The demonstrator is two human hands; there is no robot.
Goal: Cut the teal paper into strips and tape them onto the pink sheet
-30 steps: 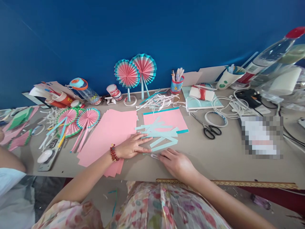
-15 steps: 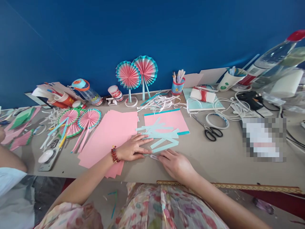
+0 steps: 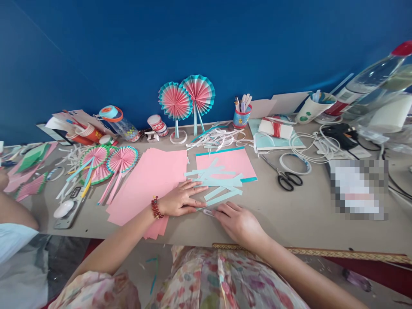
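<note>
My left hand (image 3: pixel 183 198) lies flat with its fingers spread, partly over the pink paper sheets (image 3: pixel 146 184) and partly on the table. Its fingertips reach the near edge of a loose pile of pale blue paper strips (image 3: pixel 222 182). Closed around a small pale slotted tool (image 3: pixel 208 212), which looks like a craft knife, my right hand (image 3: pixel 238 221) rests just right of the left fingertips. Whatever lies under my left fingers is mostly hidden. Beyond the strips, a pink sheet with blue edges (image 3: pixel 225 159) lies partly covered by them.
Black-handled scissors (image 3: pixel 286 178) and a tape roll (image 3: pixel 295 164) lie to the right, near a white cable (image 3: pixel 317 146). Two pleated paper fans (image 3: pixel 198 96) lean on the blue wall. More fans (image 3: pixel 122 159) and a phone (image 3: pixel 69 210) lie left. Another person's arm (image 3: pixel 16 206) shows at far left.
The view has shifted very slightly. Both hands stay in practically the same place, and the small tool remains in my right hand.
</note>
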